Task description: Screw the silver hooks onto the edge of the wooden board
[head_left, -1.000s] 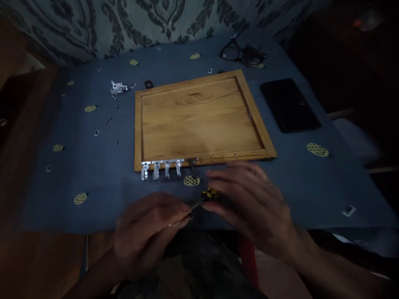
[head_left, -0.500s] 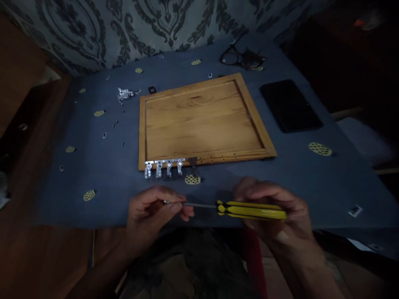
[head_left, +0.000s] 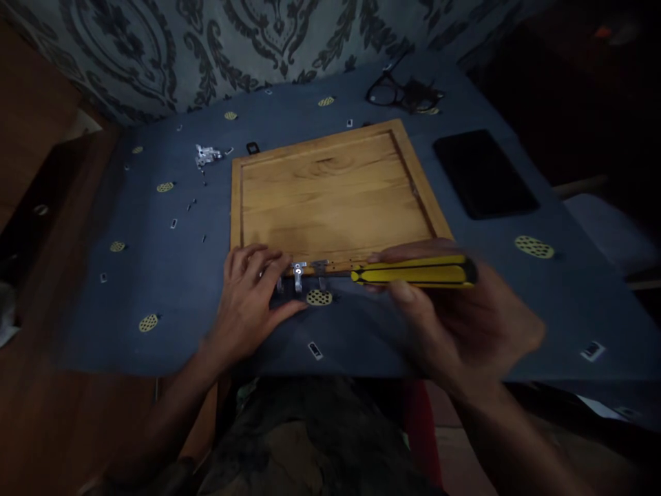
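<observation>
A framed wooden board (head_left: pixel 330 200) lies on the table with small holes along its near edge. Several metal hooks (head_left: pixel 298 272) are lined up at that edge's left end; a darker hook (head_left: pixel 321 269) is rightmost. My left hand (head_left: pixel 250 293) rests over the near left corner, fingers spread, covering some hooks, its thumb just below them. In my right hand (head_left: pixel 454 317) is a yellow-and-black screwdriver (head_left: pixel 413 271), held level along the near edge. Its shaft points left toward the dark hook; whether the tip touches anything is unclear.
A pile of metal hooks (head_left: pixel 208 155) with loose screws (head_left: pixel 192 204) lies left of the board. Behind the board are a small black piece (head_left: pixel 253 148) and eyeglasses (head_left: pixel 385 93). A dark phone or tablet (head_left: pixel 483 172) lies to the right on the blue tablecloth (head_left: pixel 129 289).
My left hand has let go of the screwdriver's tip end and moved forward onto the board's near left corner. My right hand has carried the screwdriver forward to the board's near edge.
</observation>
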{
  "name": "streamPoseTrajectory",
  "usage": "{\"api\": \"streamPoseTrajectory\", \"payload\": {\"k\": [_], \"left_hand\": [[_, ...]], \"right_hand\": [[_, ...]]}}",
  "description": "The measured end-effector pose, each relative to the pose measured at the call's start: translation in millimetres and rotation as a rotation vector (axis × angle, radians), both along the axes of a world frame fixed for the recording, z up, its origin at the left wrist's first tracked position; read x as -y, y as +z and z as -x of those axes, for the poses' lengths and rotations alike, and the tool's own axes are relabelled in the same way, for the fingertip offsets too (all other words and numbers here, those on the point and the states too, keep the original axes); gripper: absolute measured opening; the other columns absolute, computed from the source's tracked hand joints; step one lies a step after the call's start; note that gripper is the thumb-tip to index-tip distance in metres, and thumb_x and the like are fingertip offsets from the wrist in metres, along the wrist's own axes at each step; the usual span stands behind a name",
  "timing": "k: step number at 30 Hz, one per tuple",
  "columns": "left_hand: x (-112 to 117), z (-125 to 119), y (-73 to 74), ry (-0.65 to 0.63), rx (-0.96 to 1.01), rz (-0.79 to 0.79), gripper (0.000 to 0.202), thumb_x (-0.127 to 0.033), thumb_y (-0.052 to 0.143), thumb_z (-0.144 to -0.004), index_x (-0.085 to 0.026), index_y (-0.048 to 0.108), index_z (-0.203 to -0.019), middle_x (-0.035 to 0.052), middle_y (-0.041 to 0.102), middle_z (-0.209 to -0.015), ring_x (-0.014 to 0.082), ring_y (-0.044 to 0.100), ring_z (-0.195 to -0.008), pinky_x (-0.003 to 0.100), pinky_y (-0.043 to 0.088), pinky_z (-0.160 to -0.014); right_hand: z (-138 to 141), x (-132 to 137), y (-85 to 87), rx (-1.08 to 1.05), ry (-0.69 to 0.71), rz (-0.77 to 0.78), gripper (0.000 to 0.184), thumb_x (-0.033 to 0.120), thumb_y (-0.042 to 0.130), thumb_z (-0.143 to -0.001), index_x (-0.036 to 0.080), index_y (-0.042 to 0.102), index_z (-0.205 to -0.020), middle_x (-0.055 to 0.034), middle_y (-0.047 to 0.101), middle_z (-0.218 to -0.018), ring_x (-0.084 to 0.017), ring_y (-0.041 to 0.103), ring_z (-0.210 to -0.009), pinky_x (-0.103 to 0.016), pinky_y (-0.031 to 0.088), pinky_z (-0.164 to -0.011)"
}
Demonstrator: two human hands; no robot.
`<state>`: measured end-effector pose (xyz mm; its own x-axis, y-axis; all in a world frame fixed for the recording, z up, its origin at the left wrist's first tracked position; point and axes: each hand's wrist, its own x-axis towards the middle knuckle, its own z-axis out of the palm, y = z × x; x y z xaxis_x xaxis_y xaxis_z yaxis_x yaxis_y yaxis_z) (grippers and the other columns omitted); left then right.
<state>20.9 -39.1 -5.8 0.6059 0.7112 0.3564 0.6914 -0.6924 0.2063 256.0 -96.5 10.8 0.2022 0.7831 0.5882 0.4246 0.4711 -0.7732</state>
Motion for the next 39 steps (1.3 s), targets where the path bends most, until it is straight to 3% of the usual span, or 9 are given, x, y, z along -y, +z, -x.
{"api": "streamPoseTrajectory", "payload": {"k": [6, 13, 22, 30, 39], "left_hand": [[-5, -4, -3.2, -0.003, -0.048, 0.035, 0.045, -0.049, 0.076, -0.092, -0.019, 0.066, -0.124, 0.0138, 0.068, -0.126, 0.0374, 0.054, -0.13, 0.066, 0.038, -0.115], [-6, -2, -6.7, 0.011, -0.037, 0.062, 0.038, -0.047, 0.075, -0.094, -0.02, 0.068, -0.12, 0.0125, 0.069, -0.128, 0.0366, 0.054, -0.132, 0.065, 0.034, -0.119], [-7, -4, -9.5, 0.004, 0.006, 0.03, 0.038, -0.047, 0.075, -0.093, -0.019, 0.069, -0.119, 0.0126, 0.071, -0.121, 0.0367, 0.056, -0.128, 0.063, 0.042, -0.112], [-6, -3, -9.9, 0.009, -0.015, 0.075, 0.038, -0.047, 0.074, -0.095, -0.019, 0.069, -0.119, 0.0133, 0.07, -0.124, 0.0374, 0.055, -0.129, 0.064, 0.04, -0.113], [-3, -5, -9.3, 0.025, -0.012, 0.115, 0.041, -0.044, 0.075, -0.094, -0.016, 0.069, -0.124, 0.0141, 0.068, -0.126, 0.0377, 0.054, -0.128, 0.063, 0.04, -0.113]], "right_hand": [[5, -21, -4.4, 0.165, 0.076, -0.006, 0.014, 0.02, 0.069, -0.098, 0.028, 0.069, -0.108, -0.0009, 0.075, -0.096, -0.019, 0.075, -0.088, -0.033, 0.063, -0.081], [9, -27, -4.2, 0.179, 0.122, 0.027, 0.011, 0.019, 0.067, -0.099, 0.026, 0.067, -0.106, -0.0017, 0.075, -0.096, -0.018, 0.075, -0.085, -0.031, 0.063, -0.078], [13, -29, -4.8, 0.179, 0.149, 0.095, 0.006, 0.023, 0.065, -0.101, 0.024, 0.066, -0.106, -0.0018, 0.073, -0.096, -0.016, 0.073, -0.079, -0.03, 0.062, -0.076], [17, -36, 9.5, 0.322, 0.164, 0.051, 0.005, 0.024, 0.069, -0.099, 0.024, 0.067, -0.103, -0.0018, 0.076, -0.086, -0.016, 0.073, -0.073, -0.026, 0.06, -0.066], [20, -37, 7.2, 0.311, 0.192, 0.105, 0.006, 0.029, 0.07, -0.099, 0.023, 0.067, -0.1, -0.0005, 0.075, -0.086, -0.017, 0.074, -0.076, -0.028, 0.059, -0.066]]}}
